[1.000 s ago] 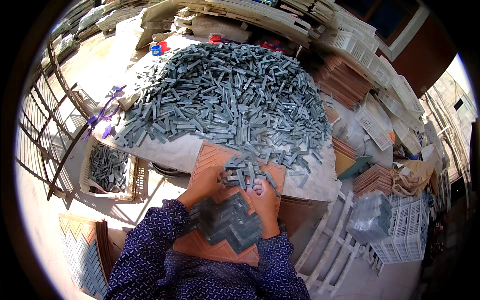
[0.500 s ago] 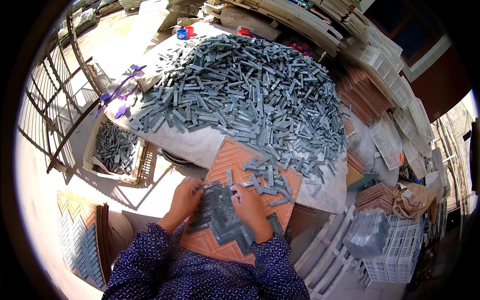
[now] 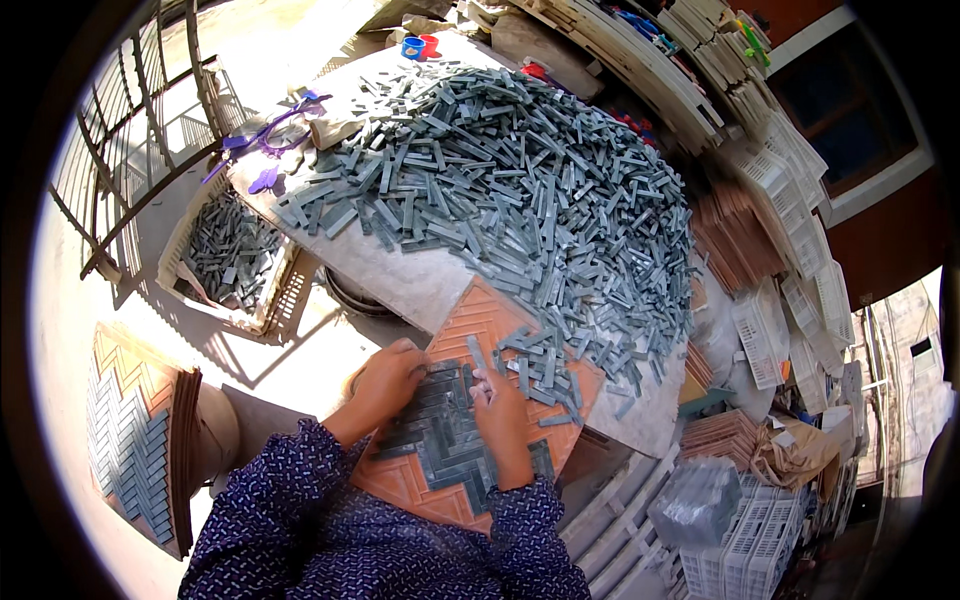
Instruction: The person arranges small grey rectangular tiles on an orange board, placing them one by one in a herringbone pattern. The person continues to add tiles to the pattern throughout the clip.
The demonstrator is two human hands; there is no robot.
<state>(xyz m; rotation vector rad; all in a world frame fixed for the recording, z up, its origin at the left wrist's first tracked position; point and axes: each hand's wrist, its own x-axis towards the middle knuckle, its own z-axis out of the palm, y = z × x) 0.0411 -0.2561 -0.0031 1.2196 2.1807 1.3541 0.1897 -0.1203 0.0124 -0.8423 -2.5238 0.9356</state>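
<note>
Head view: your left hand (image 3: pixel 385 385) and right hand (image 3: pixel 500 415) press flat, fingers together, on grey strips (image 3: pixel 440 440) in the orange herringbone tray (image 3: pixel 400 480) at the worktop's near edge; seat each strip fully.

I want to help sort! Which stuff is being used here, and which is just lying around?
In use: orange tray, grey strips laid in it, big strip pile, left hand, right hand.
Lying about: white crate, purple scissors, plastic bag.
</note>
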